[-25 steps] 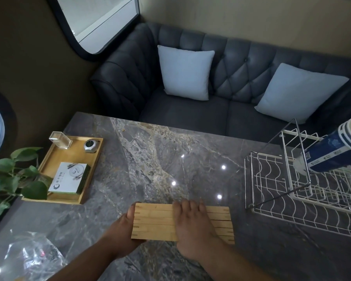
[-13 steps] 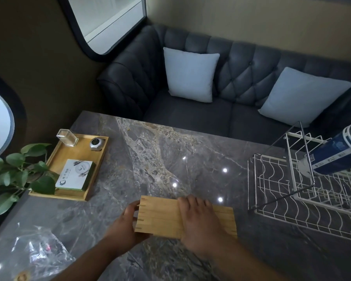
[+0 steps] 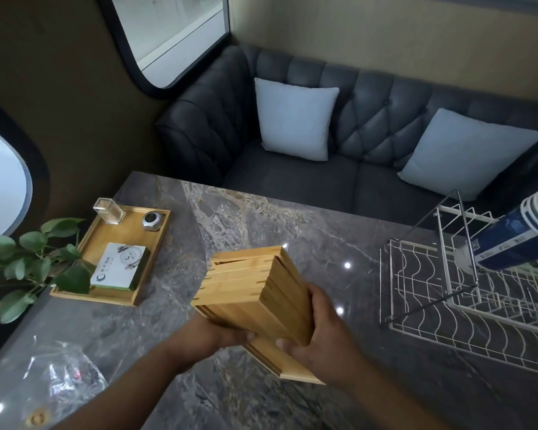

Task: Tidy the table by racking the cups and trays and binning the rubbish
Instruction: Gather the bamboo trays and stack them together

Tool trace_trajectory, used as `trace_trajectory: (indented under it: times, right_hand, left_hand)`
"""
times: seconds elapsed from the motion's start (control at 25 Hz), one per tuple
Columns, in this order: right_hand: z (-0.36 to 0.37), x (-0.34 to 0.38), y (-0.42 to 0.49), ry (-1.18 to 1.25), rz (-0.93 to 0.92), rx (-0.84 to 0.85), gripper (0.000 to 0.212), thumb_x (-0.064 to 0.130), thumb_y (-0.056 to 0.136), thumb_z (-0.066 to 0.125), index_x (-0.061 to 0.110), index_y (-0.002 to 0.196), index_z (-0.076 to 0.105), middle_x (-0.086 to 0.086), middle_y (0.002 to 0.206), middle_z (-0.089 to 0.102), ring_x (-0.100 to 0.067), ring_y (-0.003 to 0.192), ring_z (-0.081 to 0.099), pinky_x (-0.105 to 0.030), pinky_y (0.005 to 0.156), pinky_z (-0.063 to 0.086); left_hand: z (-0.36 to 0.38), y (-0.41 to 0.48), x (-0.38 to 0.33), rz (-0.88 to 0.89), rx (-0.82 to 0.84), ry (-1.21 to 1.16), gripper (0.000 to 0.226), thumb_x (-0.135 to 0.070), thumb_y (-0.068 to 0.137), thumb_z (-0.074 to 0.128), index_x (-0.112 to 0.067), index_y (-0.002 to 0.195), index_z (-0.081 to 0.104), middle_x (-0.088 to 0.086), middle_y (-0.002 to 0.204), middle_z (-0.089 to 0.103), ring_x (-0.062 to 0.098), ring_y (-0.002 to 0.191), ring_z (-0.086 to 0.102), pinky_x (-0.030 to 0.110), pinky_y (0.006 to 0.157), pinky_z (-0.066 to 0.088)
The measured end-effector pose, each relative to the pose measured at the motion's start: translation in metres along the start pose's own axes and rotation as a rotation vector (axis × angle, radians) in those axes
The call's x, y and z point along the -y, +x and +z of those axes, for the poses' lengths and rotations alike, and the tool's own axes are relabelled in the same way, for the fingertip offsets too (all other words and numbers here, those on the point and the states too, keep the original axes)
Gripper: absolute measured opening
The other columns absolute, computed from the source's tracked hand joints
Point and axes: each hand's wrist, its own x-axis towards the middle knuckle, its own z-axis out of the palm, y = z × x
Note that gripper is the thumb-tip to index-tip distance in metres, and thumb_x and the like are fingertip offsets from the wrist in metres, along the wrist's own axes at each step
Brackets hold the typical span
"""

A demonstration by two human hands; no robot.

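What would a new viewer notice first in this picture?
Probably the stack of wooden trays in the lower middle, gripped by the left hand and right hand above the grey table. Next, the white wire rack at the right edge, with blue paper cups resting on it.

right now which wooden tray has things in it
The flat tray by the plant, carrying a white box; the stacked trays, held up on edge, carry nothing.

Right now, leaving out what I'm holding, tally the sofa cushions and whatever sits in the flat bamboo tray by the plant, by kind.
Pale blue square cushions: 2
Clear plastic box: 1
Round silver gadget: 1
White-and-green flat box: 1
Total: 5
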Motion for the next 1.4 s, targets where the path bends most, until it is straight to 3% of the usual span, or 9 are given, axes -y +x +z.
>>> trace_trajectory:
  times: [0.24, 0.36, 0.44, 0.56, 0.72, 0.88, 1.08, 1.2, 1.4]
  right_hand:
    - [-0.011, -0.014, -0.011, 0.033, -0.017, -0.010, 0.098, 0.062, 0.066, 0.081, 0.053, 0.140, 0.018, 0.036, 0.133, 0.044, 0.009, 0.120, 0.051, -0.026, 0.092, 0.052]
    - [-0.017, -0.024, -0.008, -0.035, -0.032, 0.024, 0.097, 0.065, 0.066, 0.079, 0.058, 0.137, 0.014, 0.037, 0.132, 0.045, 0.020, 0.118, 0.047, -0.017, 0.088, 0.046]
    - [-0.020, -0.030, -0.005, -0.068, -0.026, 0.041, 0.099, 0.066, 0.065, 0.079, 0.059, 0.139, 0.013, 0.039, 0.132, 0.046, 0.020, 0.117, 0.048, -0.017, 0.088, 0.046]
    - [-0.021, -0.034, -0.001, -0.138, -0.062, 0.048, 0.102, 0.075, 0.066, 0.072, 0.050, 0.146, 0.013, 0.039, 0.133, 0.042, 0.014, 0.116, 0.049, -0.013, 0.091, 0.044]
    - [-0.018, -0.044, 0.002, -0.194, -0.093, 0.063, 0.094, 0.062, 0.071, 0.073, 0.041, 0.148, 0.024, 0.028, 0.135, 0.048, 0.009, 0.117, 0.051, -0.023, 0.094, 0.052]
    - [-0.013, -0.052, 0.000, -0.231, -0.036, 0.039, 0.091, 0.067, 0.067, 0.072, 0.040, 0.145, 0.034, 0.034, 0.129, 0.049, 0.015, 0.108, 0.051, -0.010, 0.088, 0.045]
    - [-0.012, -0.054, -0.002, -0.203, -0.015, 0.009, 0.087, 0.068, 0.064, 0.074, 0.043, 0.140, 0.038, 0.053, 0.120, 0.037, 0.034, 0.108, 0.037, 0.002, 0.077, 0.033]
    - [-0.013, -0.053, -0.001, -0.200, -0.024, 0.013, 0.090, 0.068, 0.063, 0.075, 0.044, 0.140, 0.035, 0.056, 0.124, 0.031, 0.035, 0.111, 0.033, 0.000, 0.079, 0.033]
    - [-0.017, -0.055, -0.002, -0.150, -0.004, 0.023, 0.095, 0.069, 0.058, 0.079, 0.048, 0.139, 0.034, 0.047, 0.125, 0.040, 0.029, 0.113, 0.040, -0.006, 0.084, 0.040]
  left_hand:
    - [0.010, -0.001, -0.028, 0.136, 0.058, 0.093, 0.051, 0.002, 0.073, 0.088, -0.020, 0.117, 0.074, 0.007, 0.118, 0.077, 0.022, 0.110, 0.073, 0.032, 0.085, 0.061]
    - [0.018, 0.000, -0.025, 0.149, -0.053, 0.288, 0.059, -0.025, 0.064, 0.094, -0.020, 0.118, 0.072, 0.002, 0.115, 0.077, 0.019, 0.109, 0.071, 0.046, 0.096, 0.059]
    - [0.021, 0.000, -0.020, 0.150, -0.127, 0.446, 0.073, -0.049, 0.056, 0.090, -0.027, 0.121, 0.068, -0.009, 0.116, 0.074, 0.007, 0.109, 0.069, 0.041, 0.098, 0.057]
    - [0.026, 0.003, -0.014, 0.202, -0.189, 0.655, 0.078, -0.065, 0.057, 0.083, -0.037, 0.126, 0.062, -0.023, 0.117, 0.066, -0.006, 0.106, 0.063, 0.033, 0.094, 0.056]
    - [0.032, 0.007, -0.006, 0.220, -0.207, 0.796, 0.087, -0.075, 0.061, 0.072, -0.043, 0.138, 0.048, -0.036, 0.121, 0.051, -0.002, 0.111, 0.059, 0.029, 0.089, 0.054]
    - [0.038, 0.009, -0.008, 0.264, -0.191, 0.831, 0.092, -0.073, 0.065, 0.072, -0.047, 0.143, 0.033, -0.058, 0.120, 0.028, -0.010, 0.097, 0.050, 0.019, 0.077, 0.043]
    - [0.041, 0.011, -0.015, 0.321, -0.147, 0.784, 0.087, -0.063, 0.067, 0.078, -0.053, 0.139, 0.029, -0.054, 0.123, 0.031, -0.027, 0.108, 0.045, 0.010, 0.075, 0.041]
    - [0.040, 0.012, -0.016, 0.313, -0.137, 0.780, 0.091, -0.063, 0.067, 0.078, -0.049, 0.143, 0.030, -0.053, 0.123, 0.032, -0.018, 0.109, 0.050, 0.014, 0.080, 0.043]
    - [0.037, 0.015, -0.012, 0.317, -0.103, 0.814, 0.097, -0.062, 0.068, 0.077, -0.044, 0.149, 0.027, -0.054, 0.126, 0.029, -0.010, 0.115, 0.051, 0.013, 0.085, 0.043]
